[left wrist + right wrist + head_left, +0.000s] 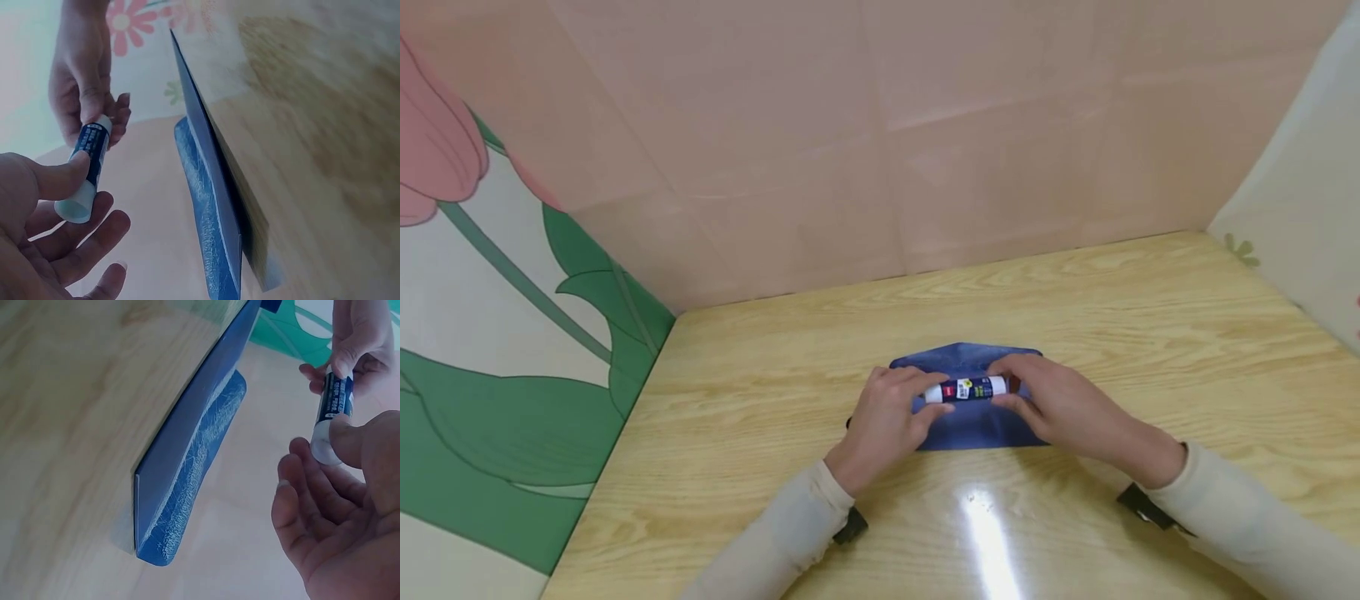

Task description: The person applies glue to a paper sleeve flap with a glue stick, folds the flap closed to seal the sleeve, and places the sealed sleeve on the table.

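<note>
A glue stick (967, 389) with a dark blue label and white ends lies level between my two hands, raised over a blue envelope (977, 427). My left hand (887, 415) pinches its left end between thumb and fingers. At the other end, my right hand (1067, 408) pinches it the same way. The envelope lies on the table with its flap (958, 357) opened away from me. Whitish streaks run over that flap (200, 465) in the right wrist view. In the left wrist view, the glue stick (94, 147) stands apart from the envelope (209, 140).
The wood-grain table (760, 392) meets a pink covered wall (880, 167) at the back. A flower-patterned panel (512, 333) rises on the left and a pale one (1292, 183) on the right. A small dark object (848, 422) shows beside the left hand.
</note>
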`<state>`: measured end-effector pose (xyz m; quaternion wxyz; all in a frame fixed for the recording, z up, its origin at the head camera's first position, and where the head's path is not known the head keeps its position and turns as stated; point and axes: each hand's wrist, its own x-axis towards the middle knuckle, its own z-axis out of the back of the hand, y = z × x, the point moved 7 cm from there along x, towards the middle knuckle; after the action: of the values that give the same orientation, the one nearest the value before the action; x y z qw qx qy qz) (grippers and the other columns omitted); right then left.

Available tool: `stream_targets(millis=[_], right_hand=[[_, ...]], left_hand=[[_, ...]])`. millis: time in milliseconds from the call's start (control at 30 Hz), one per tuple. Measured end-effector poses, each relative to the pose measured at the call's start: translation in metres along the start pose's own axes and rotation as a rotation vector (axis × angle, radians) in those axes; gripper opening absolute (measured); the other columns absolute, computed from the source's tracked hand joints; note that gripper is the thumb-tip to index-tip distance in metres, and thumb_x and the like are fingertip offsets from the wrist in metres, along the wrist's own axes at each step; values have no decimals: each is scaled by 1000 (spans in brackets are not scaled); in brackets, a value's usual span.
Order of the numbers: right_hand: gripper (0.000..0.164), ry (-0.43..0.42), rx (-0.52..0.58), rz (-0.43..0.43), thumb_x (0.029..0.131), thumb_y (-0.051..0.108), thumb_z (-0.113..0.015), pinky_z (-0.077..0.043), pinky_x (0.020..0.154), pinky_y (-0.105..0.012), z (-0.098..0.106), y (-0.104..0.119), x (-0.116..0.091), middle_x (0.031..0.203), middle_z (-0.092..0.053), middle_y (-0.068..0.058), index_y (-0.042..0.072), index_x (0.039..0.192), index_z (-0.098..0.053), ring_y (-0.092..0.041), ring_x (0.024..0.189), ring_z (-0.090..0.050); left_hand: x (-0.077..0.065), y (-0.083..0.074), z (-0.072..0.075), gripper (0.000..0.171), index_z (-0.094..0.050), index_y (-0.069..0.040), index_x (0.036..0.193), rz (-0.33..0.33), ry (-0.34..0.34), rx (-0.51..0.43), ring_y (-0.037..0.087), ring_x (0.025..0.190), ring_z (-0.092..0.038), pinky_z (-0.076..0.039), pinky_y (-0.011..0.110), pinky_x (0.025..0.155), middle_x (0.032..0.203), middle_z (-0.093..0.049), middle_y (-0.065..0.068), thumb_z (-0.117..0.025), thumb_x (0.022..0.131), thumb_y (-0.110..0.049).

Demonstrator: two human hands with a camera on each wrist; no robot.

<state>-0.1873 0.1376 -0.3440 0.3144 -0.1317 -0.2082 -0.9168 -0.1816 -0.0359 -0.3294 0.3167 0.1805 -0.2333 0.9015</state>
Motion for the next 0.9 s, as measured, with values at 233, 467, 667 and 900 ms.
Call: stream_targets(millis=[233, 467, 667, 900], right_hand=[[33, -147, -3, 110, 77, 17, -78, -43, 59, -20, 8, 5, 0, 82, -54, 10, 16, 101, -56, -5, 70, -49], [38, -230, -4, 172, 69, 13, -83, -43, 57, -21, 15, 9, 1, 82, -51, 10, 15, 95, -57, -4, 70, -49], [39, -204, 3, 106, 71, 17, -83, -42, 57, -19, 13, 7, 1, 83, -53, 10, 16, 100, -58, -2, 70, -47], [38, -17, 59, -75, 93, 36, -60, -43, 62, -20, 3, -1, -1, 97, -59, 8, 14, 123, -53, -4, 75, -48]], left_hand=[[0, 1, -3, 35, -71, -15, 111, 17, 27, -14, 10, 87, -68, -46, 28, 75, 99, -73, -2, -73, 83, -35], [1, 0, -3, 34, -72, -13, 111, 22, 33, -51, 10, 80, -67, -46, 29, 75, 98, -74, -1, -72, 83, -34], [1, -1, -2, 35, -71, -13, 111, 39, 28, -39, 10, 84, -68, -45, 29, 78, 100, -74, -1, -71, 84, -35], [1, -1, -2, 33, -70, -15, 111, 63, 14, -32, 8, 94, -68, -42, 31, 82, 106, -73, -2, -73, 83, -34]])
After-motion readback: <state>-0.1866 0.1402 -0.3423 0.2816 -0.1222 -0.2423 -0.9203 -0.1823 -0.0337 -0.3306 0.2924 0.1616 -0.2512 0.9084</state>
